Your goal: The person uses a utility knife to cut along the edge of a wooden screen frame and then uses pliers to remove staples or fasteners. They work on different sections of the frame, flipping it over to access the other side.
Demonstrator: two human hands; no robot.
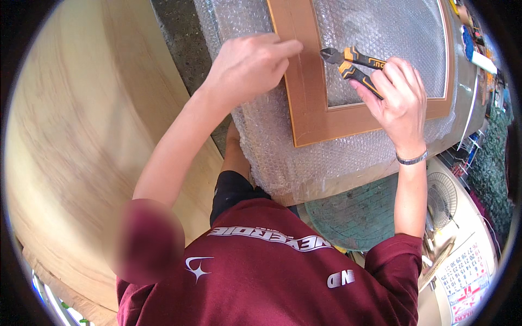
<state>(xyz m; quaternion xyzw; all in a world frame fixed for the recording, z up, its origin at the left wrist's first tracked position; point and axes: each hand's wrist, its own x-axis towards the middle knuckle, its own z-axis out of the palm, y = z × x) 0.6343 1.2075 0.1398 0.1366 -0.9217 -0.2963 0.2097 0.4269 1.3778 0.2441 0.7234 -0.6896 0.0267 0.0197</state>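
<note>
My right hand (401, 95) grips diagonal cutting pliers (359, 67) by their black and orange handles. The handles are spread, and the dark jaws point left, over the inner edge of a brown wooden frame (350, 116). Above the frame's left bar is my left hand (255, 61), its fingers curled and the index finger and thumb brought together. I see nothing held in that pinch, though something tiny could be hidden there. A thin line runs lengthwise along the left bar. The frame lies flat on bubble wrap (269, 138), which also shows through its opening.
Bubble wrap covers a work surface whose wooden edge (293, 198) faces me. A large plywood sheet (81, 122) fills the left side. A round green surface (355, 216) sits below the work surface. At the right are a fan (441, 197), a wall calendar (465, 281) and assorted clutter.
</note>
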